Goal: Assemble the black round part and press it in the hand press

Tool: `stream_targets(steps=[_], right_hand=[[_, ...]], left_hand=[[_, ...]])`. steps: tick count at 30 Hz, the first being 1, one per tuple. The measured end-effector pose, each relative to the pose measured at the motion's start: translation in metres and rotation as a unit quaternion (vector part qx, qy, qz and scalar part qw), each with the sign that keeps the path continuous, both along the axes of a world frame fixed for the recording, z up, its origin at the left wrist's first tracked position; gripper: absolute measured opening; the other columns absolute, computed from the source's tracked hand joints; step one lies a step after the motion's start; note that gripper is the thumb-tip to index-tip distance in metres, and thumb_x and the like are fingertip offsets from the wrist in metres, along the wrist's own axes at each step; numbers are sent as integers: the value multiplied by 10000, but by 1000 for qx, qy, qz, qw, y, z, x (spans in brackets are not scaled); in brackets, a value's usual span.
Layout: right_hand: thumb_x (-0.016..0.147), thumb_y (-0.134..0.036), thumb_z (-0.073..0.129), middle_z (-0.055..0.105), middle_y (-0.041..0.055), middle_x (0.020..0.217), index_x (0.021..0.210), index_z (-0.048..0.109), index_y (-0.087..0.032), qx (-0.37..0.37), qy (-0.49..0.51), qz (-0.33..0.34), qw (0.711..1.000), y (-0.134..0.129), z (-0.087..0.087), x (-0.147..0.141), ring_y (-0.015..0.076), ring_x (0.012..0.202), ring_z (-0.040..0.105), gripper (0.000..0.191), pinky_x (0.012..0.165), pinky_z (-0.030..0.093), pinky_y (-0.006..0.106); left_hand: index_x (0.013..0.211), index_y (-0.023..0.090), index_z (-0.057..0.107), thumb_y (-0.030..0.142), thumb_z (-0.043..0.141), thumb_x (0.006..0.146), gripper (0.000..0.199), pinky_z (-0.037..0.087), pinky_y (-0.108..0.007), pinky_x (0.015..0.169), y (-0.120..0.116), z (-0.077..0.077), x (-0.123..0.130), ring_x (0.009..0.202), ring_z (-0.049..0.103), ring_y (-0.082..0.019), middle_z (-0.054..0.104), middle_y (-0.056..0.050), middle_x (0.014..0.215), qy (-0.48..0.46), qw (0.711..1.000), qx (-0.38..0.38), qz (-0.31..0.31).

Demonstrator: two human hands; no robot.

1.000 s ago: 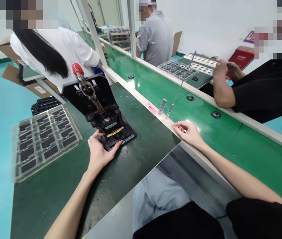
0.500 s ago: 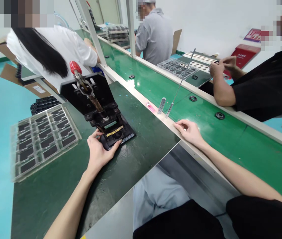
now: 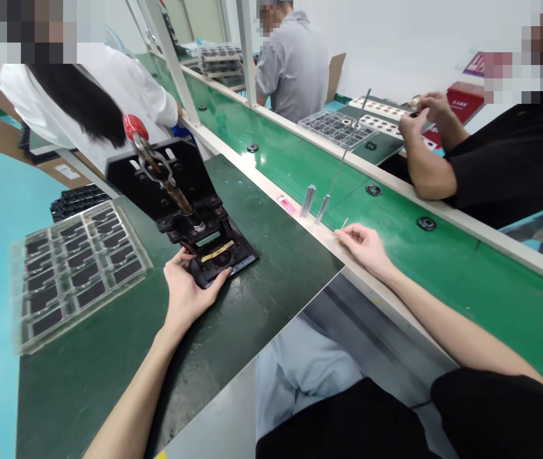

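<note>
A black toggle press (image 3: pixel 182 197) with a red-tipped handle stands on the dark green table (image 3: pixel 281 274). My left hand (image 3: pixel 192 284) is wrapped round the left end of the black part (image 3: pixel 204 271) at the press base, thumb on its front edge. A yellow strip (image 3: pixel 218 251) lies across that base. My right hand (image 3: pixel 364 248) rests on the pale rail, thumb and forefinger pinched on a thin pin (image 3: pixel 344 223) that sticks up. Two bundles of thin metal rods (image 3: pixel 307 201) stand on the rail just beyond it.
A clear tray of black plates (image 3: pixel 82 271) lies at the left. Beyond the rail runs a green conveyor (image 3: pixel 295 159) carrying black round parts (image 3: pixel 427 223). People work ahead, at the upper left and at the right, one hand (image 3: pixel 415 121) holding a small part.
The thin pin in my right hand now shows, tilted upward. My left hand stays on the black part. The view has shifted slightly, and the round parts on the conveyor have moved a little rightward.
</note>
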State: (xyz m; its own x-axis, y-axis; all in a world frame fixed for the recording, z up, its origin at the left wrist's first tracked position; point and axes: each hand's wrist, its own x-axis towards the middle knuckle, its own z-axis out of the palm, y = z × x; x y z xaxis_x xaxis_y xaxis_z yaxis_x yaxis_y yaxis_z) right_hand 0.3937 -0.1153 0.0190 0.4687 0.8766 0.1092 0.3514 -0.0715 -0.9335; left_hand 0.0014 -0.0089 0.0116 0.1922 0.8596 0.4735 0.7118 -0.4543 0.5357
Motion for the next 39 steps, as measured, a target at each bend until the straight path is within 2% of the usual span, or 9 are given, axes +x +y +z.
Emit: stream_targets(steps=[5, 9, 12, 18, 21, 26, 39], right_hand=[[709, -751, 781, 706, 59, 724, 756, 689, -204, -8, 17, 6, 1000, -11, 3, 3, 175, 652, 610, 557, 619, 515, 305], [744, -719, 774, 700, 53, 731, 767, 705, -214, 3, -31, -6, 999, -26, 1, 5, 183, 677, 608, 511, 629, 513, 313], [792, -687, 743, 676, 43, 701, 783, 714, -204, -5, -66, 0, 998, -31, -1, 5, 164, 626, 561, 484, 580, 468, 300], [823, -664, 707, 681, 48, 708, 774, 707, -194, -10, -99, 4, 995, -29, -3, 6, 152, 601, 518, 473, 554, 410, 296], [825, -657, 710, 691, 52, 705, 749, 699, -200, -3, -106, -3, 994, -29, -3, 6, 165, 617, 549, 463, 577, 443, 307], [792, -644, 743, 755, 72, 804, 755, 727, -209, 7, -63, -18, 998, -29, -2, 6, 207, 713, 653, 437, 657, 539, 333], [784, -682, 730, 742, 83, 753, 748, 714, -201, 6, -38, -20, 999, -23, -4, 6, 219, 713, 677, 482, 678, 563, 344]], left_hand=[[1101, 168, 422, 720, 730, 704, 747, 489, -616, 986, 0, 0, -2, 1099, 563, -385, 477, -176, 1174, 14, 1000, 2, -6], [1128, 156, 440, 697, 743, 712, 747, 497, -604, 972, 0, 0, -3, 1116, 559, -399, 479, -197, 1194, 13, 1000, 12, -10], [1138, 156, 451, 703, 739, 713, 751, 506, -603, 965, 1, 0, -4, 1123, 558, -403, 482, -194, 1197, 17, 1000, 13, -13], [1136, 142, 460, 735, 712, 717, 768, 513, -613, 954, 1, 1, -2, 1119, 560, -410, 486, -205, 1194, 19, 1000, 17, -5], [1142, 145, 461, 729, 721, 710, 772, 512, -611, 962, 2, 0, -3, 1111, 567, -400, 490, -196, 1190, 22, 1000, 12, -6], [1144, 155, 457, 719, 739, 698, 773, 510, -611, 994, 2, -1, -4, 1135, 565, -399, 495, -180, 1184, 11, 1000, 7, -5], [1123, 148, 462, 755, 713, 698, 783, 501, -641, 998, 0, 1, 0, 1153, 551, -422, 477, -178, 1143, 8, 1000, -1, -4]])
